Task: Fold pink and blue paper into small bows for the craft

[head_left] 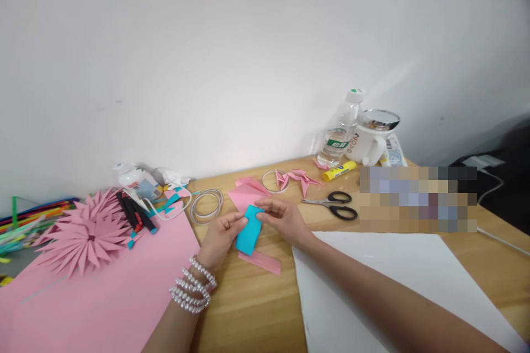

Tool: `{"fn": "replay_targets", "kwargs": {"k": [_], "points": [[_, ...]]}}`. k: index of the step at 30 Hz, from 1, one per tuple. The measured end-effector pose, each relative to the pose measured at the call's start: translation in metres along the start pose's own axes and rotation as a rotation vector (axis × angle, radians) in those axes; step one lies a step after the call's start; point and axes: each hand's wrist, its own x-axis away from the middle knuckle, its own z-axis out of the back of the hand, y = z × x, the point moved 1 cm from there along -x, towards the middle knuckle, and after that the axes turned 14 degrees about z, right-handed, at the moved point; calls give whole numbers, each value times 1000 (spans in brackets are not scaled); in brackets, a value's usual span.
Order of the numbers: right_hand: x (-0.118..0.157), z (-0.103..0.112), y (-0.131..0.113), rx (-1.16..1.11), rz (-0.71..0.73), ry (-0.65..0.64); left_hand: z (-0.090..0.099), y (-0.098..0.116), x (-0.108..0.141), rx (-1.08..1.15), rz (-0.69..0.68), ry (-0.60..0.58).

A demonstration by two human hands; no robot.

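A small blue paper rectangle [249, 230] is held between my two hands, above the wooden table. My left hand [226, 236], with pearl bracelets at the wrist, pinches its left edge. At its upper right, my right hand [284, 219] grips the edge between thumb and fingers. Just behind the hands lies pink folded paper [244, 192]. A pink paper strip [265, 263] rests on the table below the blue paper. Black-handled scissors [333, 206] lie to the right of my right hand.
Pink card [165, 276] with a spiky pink paper flower [89, 237] is at left, near markers [132, 210]. White board [393, 281] lies at right. Wire rings [206, 207], glue stick [339, 170], water bottle [337, 135] and mug [366, 143] stand or lie behind.
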Motion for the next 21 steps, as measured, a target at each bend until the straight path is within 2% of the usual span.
{"fn": "replay_targets", "kwargs": {"k": [5, 13, 18, 21], "points": [[-1, 0, -1, -57, -36, 15, -1, -3, -2, 54, -18, 54], [-1, 0, -5, -28, -15, -2, 0, -3, -1, 94, 17, -68], [0, -1, -7, 4, -18, -6, 1, -3, -1, 99, 30, -68], [-1, 0, -8, 6, -38, 18, 2, -3, -1, 65, 9, -27]]}}
